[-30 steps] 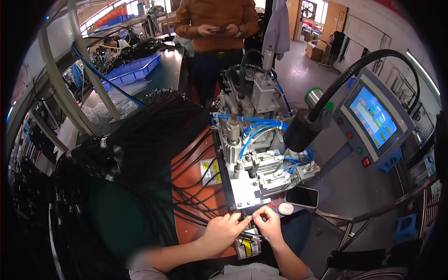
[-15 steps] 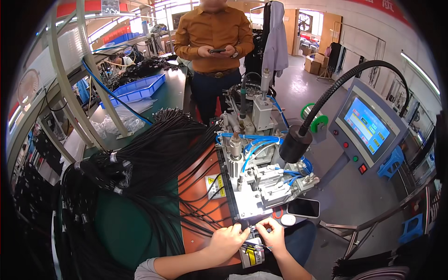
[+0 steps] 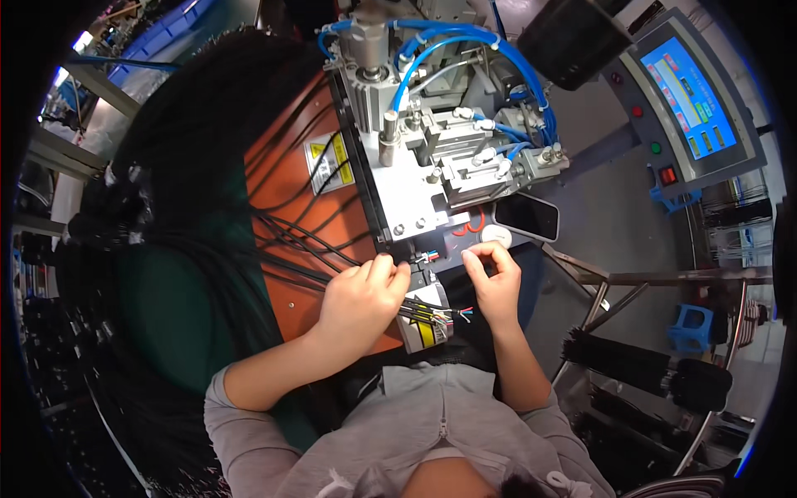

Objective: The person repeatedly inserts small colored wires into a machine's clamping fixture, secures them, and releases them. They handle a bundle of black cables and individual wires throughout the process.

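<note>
Right hand [image 3: 496, 282] had drawn off from the left hand [image 3: 365, 295] since half a second before, when the fingertips of both were close together near the machine front; view also tipped downward, so more of the grey top [image 3: 440, 415] showed. Hands now stood apart. Left was curled over the cables at the worktop's [image 3: 303, 314] near edge; cannot tell whether it gripped one. Right was raised with thumb and forefinger bent toward each other; cannot tell whether the tips met. Between the hands, just in front of the machine [image 3: 407, 191], lay a cable end [image 3: 429, 257] with red and blue wires. Several more black cables passed under the left hand, their stripped wire ends [image 3: 465, 314] sticking out on its right, over a block with a yellow and black label [image 3: 423, 332]. Other black cables ran across the reddish-brown worktop from a big dark heap at left, beside a green surface [image 3: 170, 311]. Warning label [image 3: 330, 162] lay flat near the machine's left edge. Blue tubes [image 3: 523, 66] looped over the machine. Phone [image 3: 527, 217] and small white case [image 3: 496, 236] sat beyond the right hand; lit control panel [image 3: 689, 95] stood at upper right, blue stool [image 3: 691, 328] below it.
</note>
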`<action>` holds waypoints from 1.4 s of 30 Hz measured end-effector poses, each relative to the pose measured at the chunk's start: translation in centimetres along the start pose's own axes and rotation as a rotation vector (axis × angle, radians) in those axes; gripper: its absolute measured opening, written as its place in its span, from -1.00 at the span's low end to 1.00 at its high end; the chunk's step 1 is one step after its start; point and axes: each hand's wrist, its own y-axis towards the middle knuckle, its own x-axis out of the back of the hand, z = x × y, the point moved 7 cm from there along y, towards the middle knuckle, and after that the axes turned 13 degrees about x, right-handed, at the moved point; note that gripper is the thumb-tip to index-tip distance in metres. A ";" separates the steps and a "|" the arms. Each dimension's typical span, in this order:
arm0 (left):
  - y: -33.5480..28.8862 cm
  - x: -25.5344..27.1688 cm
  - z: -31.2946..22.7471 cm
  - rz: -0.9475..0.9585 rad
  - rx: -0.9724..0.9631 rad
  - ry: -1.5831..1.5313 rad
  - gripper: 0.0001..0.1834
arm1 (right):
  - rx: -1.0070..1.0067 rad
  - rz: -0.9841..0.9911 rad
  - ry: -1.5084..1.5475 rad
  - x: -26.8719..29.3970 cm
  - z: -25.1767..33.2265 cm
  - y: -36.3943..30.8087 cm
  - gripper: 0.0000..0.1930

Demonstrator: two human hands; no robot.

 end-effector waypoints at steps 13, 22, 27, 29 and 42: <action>0.2 0.6 0.5 0.053 0.039 -0.013 -0.76 | 0.547 0.262 -0.236 -1.9 6.0 0.4 -0.86; 0.4 0.8 1.0 0.066 0.065 -0.037 -0.72 | 0.543 0.489 -0.320 -2.7 6.0 -0.2 -0.65; 0.6 0.9 1.2 0.099 0.082 -0.123 -0.69 | 0.554 0.515 -0.356 -3.1 5.7 -0.3 -0.62; 0.7 0.9 1.4 0.114 0.095 -0.152 -0.68 | 0.551 0.526 -0.368 -3.3 5.7 -0.4 -0.60; 1.1 1.5 1.4 0.011 0.078 -0.228 -0.73 | 0.477 0.523 -0.326 -3.8 5.7 0.3 -0.62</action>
